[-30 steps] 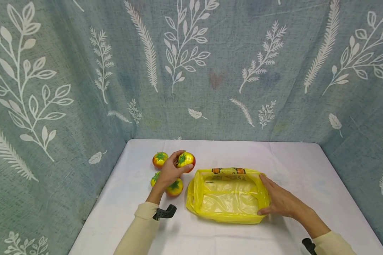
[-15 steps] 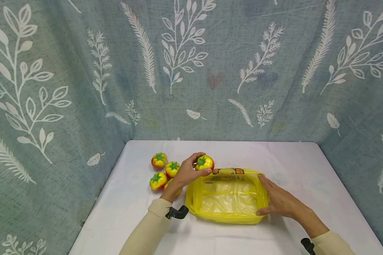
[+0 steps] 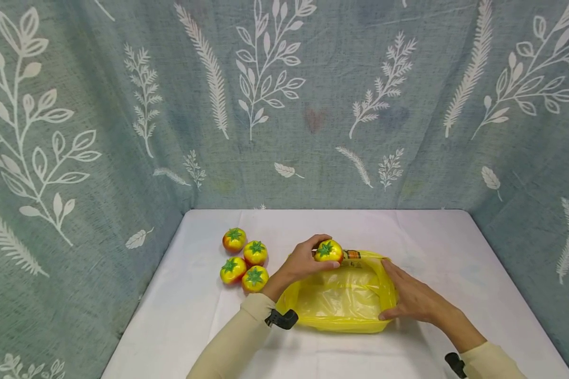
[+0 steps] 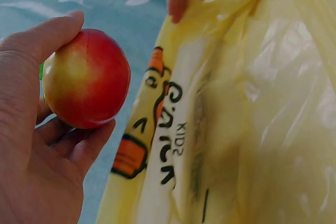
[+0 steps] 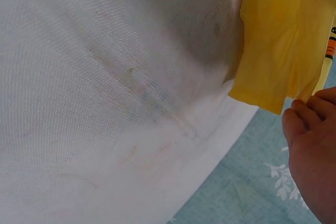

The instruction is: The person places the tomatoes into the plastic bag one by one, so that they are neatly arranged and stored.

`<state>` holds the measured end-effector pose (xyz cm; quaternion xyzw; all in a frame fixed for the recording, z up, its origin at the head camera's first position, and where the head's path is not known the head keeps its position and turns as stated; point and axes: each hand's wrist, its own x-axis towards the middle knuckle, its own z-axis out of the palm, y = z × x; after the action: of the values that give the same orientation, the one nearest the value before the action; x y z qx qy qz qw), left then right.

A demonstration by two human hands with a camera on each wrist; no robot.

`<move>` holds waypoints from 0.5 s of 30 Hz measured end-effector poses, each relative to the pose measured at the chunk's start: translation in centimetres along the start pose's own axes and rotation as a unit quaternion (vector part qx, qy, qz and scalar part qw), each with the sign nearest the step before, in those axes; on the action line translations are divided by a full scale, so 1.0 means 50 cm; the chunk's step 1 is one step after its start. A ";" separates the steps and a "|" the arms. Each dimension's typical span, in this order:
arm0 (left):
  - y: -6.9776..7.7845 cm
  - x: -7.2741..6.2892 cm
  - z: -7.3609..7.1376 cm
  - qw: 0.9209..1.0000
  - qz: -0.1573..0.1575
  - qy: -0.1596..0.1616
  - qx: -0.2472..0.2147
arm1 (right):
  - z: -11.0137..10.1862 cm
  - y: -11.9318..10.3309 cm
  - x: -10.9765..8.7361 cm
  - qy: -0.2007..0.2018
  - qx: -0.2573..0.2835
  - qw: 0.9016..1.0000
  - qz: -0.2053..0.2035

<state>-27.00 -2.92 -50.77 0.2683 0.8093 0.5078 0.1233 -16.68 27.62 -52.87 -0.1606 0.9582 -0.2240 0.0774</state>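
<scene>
A yellow-and-red toy tomato (image 3: 330, 251) with a green leafy top is held between the thumb and fingers of my left hand (image 3: 304, 261). It hovers over the far left part of a yellow plastic bag (image 3: 341, 325). The left wrist view shows the tomato's smooth red side (image 4: 100, 82), apart from the printed rim of the bag (image 4: 173, 129). My right hand (image 3: 418, 298) grips the bag's right edge, thumb at the near corner and fingers at the far one. Its mouth faces up, spread wide. In the right wrist view, fingertips (image 5: 310, 109) meet the bag's edge.
Several more toy tomatoes (image 3: 255, 253) sit in a cluster on the white-covered table (image 3: 208, 326), left of the bag. Blue-green patterned cloth (image 3: 289, 116) hangs behind the table and along both sides.
My left hand has carried the toy tomato rightward from beside the cluster to above the bag, uncovering the other tomatoes. The right hand keeps its hold on the bag.
</scene>
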 end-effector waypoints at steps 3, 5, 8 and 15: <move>0.003 0.007 0.014 1.000 0.001 -0.012 -0.003 | -0.002 0.000 -0.001 0.002 -0.001 1.000 -0.007; 0.005 0.012 0.024 1.000 0.001 -0.022 -0.007 | -0.003 0.001 -0.001 0.002 0.002 1.000 -0.008; 0.005 0.021 0.040 0.999 0.000 -0.038 0.001 | -0.004 0.001 0.000 0.001 0.007 1.000 -0.010; 0.009 0.040 0.080 0.996 -0.003 -0.066 0.054 | -0.003 0.001 0.001 -0.009 0.013 1.000 0.002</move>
<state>-26.65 1.38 -52.04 0.3050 0.8266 0.4438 0.1636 -16.76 27.71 -52.76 -0.1600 0.9548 -0.2347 0.0881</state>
